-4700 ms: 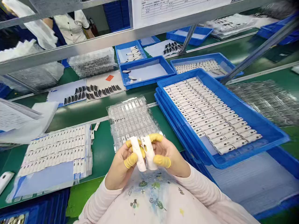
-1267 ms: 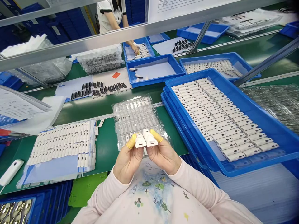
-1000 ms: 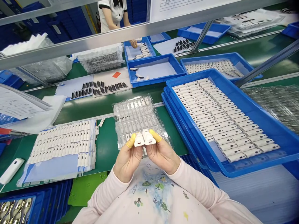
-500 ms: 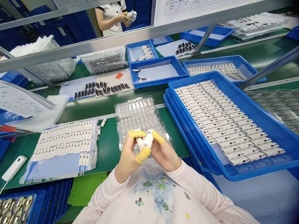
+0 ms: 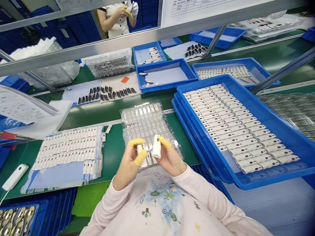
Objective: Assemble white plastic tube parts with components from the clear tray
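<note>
Both of my hands wear yellow finger cots on thumb and forefinger. My left hand (image 5: 130,160) is closed on a small white plastic part with a dark hole (image 5: 141,148), partly covered by the fingers. A larger white plastic shell (image 5: 156,147), rounded and with a dark oval hole near its top, is pinched upright in my right hand (image 5: 171,159). The two pieces are apart. Beneath and behind them lies a clear plastic blister tray (image 5: 144,124) with rows of pockets, some of which hold parts.
To the right, a stack of blue trays carries rows of white shells (image 5: 236,127). Flat white pieces (image 5: 71,144) lie in rows on the left. Black curved pieces (image 5: 118,93) and a blue tray (image 5: 167,75) sit behind. A metal crossbar (image 5: 103,37) spans the bench; a co-worker (image 5: 118,19) stands beyond.
My hands have drawn apart; the left moved left with its small part, so the two white pieces that were together are now separated. The co-worker's hands shifted slightly.
</note>
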Motion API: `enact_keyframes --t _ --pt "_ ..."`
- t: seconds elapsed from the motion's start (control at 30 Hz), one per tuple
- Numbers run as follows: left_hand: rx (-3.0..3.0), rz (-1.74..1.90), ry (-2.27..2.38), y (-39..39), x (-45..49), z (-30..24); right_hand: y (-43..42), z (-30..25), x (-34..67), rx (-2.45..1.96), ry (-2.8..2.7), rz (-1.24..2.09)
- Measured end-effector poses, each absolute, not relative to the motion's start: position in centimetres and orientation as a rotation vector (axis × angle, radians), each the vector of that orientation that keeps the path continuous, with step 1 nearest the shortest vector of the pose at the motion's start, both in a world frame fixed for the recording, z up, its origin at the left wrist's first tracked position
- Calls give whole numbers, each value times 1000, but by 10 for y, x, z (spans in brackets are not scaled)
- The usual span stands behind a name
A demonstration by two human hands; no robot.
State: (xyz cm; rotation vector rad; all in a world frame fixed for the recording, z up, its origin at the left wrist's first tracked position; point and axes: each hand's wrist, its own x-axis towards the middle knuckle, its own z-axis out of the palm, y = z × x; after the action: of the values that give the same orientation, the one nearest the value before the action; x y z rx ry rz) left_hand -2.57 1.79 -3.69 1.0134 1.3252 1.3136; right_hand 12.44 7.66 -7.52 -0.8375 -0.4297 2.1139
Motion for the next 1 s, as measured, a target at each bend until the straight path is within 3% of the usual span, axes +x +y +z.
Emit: enact_keyframes --t 0.47,0.7,1.0 --pt "1023 858 1687 -16 -87 -226 74 -235 83 -1409 -2029 1656" --pt "1195 647 1880 -19 -72 -255 67 -244 87 -1288 -2559 1352" --pt "1386 532 2031 -19 -60 -247 73 -240 84 -1220 -2629 1111"
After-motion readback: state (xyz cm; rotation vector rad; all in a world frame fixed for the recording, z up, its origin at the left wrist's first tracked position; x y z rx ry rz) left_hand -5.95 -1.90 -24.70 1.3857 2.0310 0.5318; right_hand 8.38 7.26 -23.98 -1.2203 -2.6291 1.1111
